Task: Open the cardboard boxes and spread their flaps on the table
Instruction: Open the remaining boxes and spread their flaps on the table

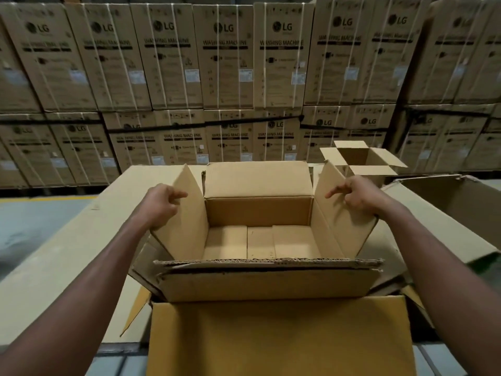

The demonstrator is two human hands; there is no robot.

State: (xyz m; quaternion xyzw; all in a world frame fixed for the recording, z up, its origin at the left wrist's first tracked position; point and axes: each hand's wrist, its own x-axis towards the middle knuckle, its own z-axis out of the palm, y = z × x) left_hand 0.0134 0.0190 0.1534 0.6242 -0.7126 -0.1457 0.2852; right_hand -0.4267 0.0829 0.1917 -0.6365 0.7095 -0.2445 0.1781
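Left hand (160, 204) grips left flap (187, 215) | right hand (357, 196) grips right flap (339, 213) | advice: fold both outward evenly, creasing at hinges.

an open cardboard box (257, 213) sits on a cardboard-covered table (81, 226). the left hand (160, 204) grips the upright left side flap (187, 221); the right hand (357, 195) grips the right side flap (339, 218). the far flap (257, 179) leans back and the near flap (271, 283) folds toward the viewer. a smaller open box (357, 158) stands behind, before stacked lg washing machine cartons (225, 55).
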